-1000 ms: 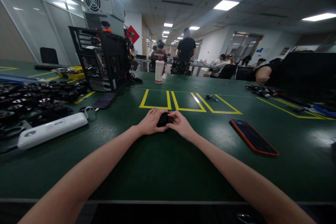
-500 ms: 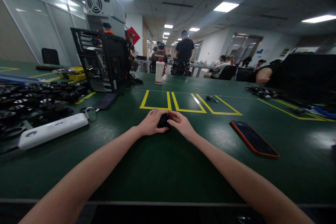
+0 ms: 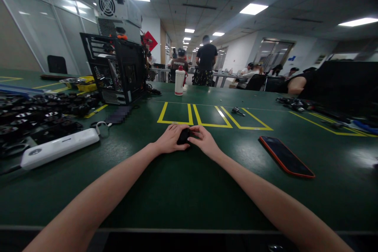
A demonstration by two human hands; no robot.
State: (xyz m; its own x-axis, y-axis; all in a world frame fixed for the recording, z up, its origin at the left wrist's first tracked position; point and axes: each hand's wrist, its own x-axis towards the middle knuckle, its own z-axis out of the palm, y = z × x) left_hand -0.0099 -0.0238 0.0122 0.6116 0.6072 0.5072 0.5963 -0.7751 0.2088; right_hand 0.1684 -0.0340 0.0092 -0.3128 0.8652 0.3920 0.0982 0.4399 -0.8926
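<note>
Near the middle of the green table (image 3: pixel 189 189), a small black part (image 3: pixel 183 136) sits between my hands; its exact kind is hard to make out. My left hand (image 3: pixel 171 139) is wrapped round its left side, thumb toward me and fingers over the far side. From the right, my right hand (image 3: pixel 203 140) pinches at the part's right edge with thumb and fingertips. The fingers cover much of the part. Just beyond my hands, yellow tape outlines (image 3: pixel 211 125) mark the tabletop.
An open computer case (image 3: pixel 130 71) and a white power strip (image 3: pixel 62 147) stand left, beside heaped black fans (image 3: pixel 44 110). A white bottle (image 3: pixel 179 82) is ahead. A small black part with a shaft (image 3: pixel 238 111) and an orange-cased phone (image 3: pixel 286 156) lie right. People are in the background.
My right thumb and fingers have shifted slightly at the part's edge, and the part looks a little turned. My left hand stays almost still.
</note>
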